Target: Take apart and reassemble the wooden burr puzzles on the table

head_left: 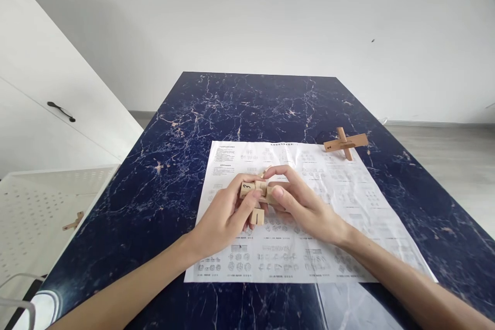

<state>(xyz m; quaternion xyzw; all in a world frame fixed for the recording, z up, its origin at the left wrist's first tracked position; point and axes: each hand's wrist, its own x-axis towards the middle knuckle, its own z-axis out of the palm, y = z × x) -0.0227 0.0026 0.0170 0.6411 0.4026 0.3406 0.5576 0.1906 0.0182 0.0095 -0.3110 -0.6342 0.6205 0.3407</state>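
Between my two hands is a wooden interlocking puzzle (260, 188), made of pale pieces with dark numbers such as a 3. My left hand (228, 209) is closed round its left side, thumb on the front. From the right, my right hand (303, 203) grips it with the thumb pressed on a block end and the index finger arched over the top. One block end (257, 216) with a dark stroke sticks out toward me below. Fingers hide much of the puzzle. Beneath both hands lies a printed instruction sheet (328, 263) with small diagrams.
Two crossed wooden pieces (345, 143) rest at the sheet's far right corner. The dark blue marbled table (240, 98) reaches toward a white wall (263, 20). At left are a white cabinet with a black handle (61, 111) and a perforated white surface (34, 206).
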